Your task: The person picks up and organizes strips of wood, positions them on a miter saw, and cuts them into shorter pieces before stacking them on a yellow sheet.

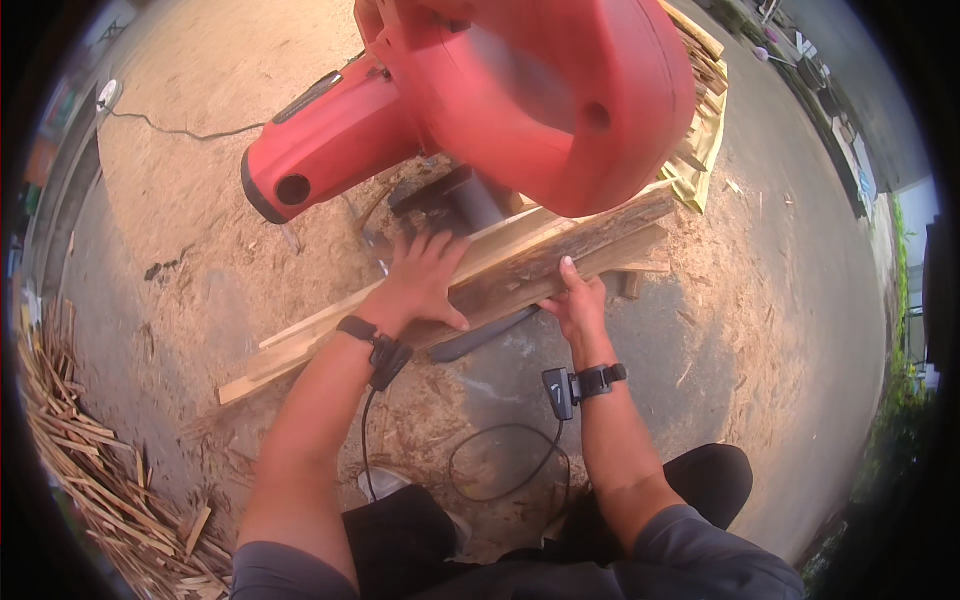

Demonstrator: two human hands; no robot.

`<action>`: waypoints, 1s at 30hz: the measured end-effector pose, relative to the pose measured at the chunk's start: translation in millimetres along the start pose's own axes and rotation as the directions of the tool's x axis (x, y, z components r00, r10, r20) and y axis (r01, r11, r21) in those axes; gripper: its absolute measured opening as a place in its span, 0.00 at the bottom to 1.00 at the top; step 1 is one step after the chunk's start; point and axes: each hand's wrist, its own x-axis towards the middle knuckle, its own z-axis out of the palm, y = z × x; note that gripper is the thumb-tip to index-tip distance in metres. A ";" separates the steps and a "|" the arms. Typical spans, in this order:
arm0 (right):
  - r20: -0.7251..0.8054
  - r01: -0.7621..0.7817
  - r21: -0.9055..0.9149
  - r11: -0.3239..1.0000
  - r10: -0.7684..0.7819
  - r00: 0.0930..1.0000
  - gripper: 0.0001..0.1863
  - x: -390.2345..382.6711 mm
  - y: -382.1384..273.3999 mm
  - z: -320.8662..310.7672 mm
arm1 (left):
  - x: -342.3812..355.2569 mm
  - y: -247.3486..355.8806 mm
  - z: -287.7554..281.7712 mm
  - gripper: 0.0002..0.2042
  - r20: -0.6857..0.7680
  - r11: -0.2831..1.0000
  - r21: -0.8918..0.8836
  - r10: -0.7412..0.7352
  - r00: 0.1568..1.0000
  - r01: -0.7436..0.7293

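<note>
Mid-frame, our left hand (415, 285) lies spread on the long, rough-edged brown wooden boards (520, 274); our right hand (582, 305) grasps their near edge, thumb uppermost. We should press evenly, fingers clear of the bulky red power tool (450, 115) at top centre.

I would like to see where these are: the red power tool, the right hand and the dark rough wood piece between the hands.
Red power tool (445, 125): head view, on its body.
Right hand (583, 304): head view, on its middle.
Dark rough wood piece (535, 266): head view, on its face.
</note>
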 end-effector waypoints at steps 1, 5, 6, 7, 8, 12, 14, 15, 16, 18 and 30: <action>0.024 0.000 -0.074 0.997 0.002 1.000 0.26 12.4 -5.4 -3.3 | 2.9 1.8 -0.4 0.58 -0.013 1.000 -0.014 -0.015 1.000 0.015; 0.093 0.009 -0.242 0.970 0.014 0.996 0.26 35.5 -8.5 0.4 | 0.2 6.6 -3.6 0.58 0.026 0.992 -0.091 -0.082 0.996 0.084; 0.087 0.025 -0.256 0.966 -0.003 0.996 0.26 35.1 -6.6 -1.4 | -8.6 14.4 2.0 0.58 -0.048 0.995 -0.034 -0.095 0.994 0.093; 0.077 0.044 -0.264 0.964 -0.025 0.997 0.26 32.6 -3.7 -4.3 | -14.4 21.3 6.8 0.57 -0.124 0.994 0.021 -0.103 0.987 0.106; 0.070 0.059 -0.253 0.966 -0.043 0.997 0.25 27.9 5.2 -0.1 | -21.7 23.3 8.8 0.57 -0.123 0.993 0.026 -0.110 0.986 0.114; 0.017 0.108 -0.229 0.967 -0.107 0.994 0.25 8.7 24.2 1.3 | -25.1 30.4 14.5 0.53 -0.159 0.990 0.030 -0.134 0.978 0.140; 0.009 0.133 -0.243 0.961 -0.135 0.991 0.25 11.2 25.8 3.5 | -21.7 30.3 14.8 0.52 -0.154 0.990 0.010 -0.138 0.978 0.141; 0.014 0.141 -0.257 0.956 -0.142 0.990 0.25 15.2 24.6 4.3 | -18.1 29.4 14.3 0.51 -0.133 0.990 -0.004 -0.139 0.981 0.140; 0.023 0.143 -0.267 0.953 -0.142 0.990 0.25 18.3 23.9 4.8 | -14.5 27.8 13.8 0.51 -0.111 0.990 -0.018 -0.140 0.984 0.139; 0.052 0.152 -0.294 0.944 -0.142 0.988 0.25 27.5 19.2 7.1 | -4.5 24.0 11.7 0.51 -0.146 0.990 0.013 -0.134 0.980 0.137; 0.239 0.171 -0.322 0.931 -0.095 0.966 0.20 -93.7 -30.9 29.5 | 25.2 -2.6 6.4 0.49 -0.351 0.977 0.040 -0.181 0.919 0.208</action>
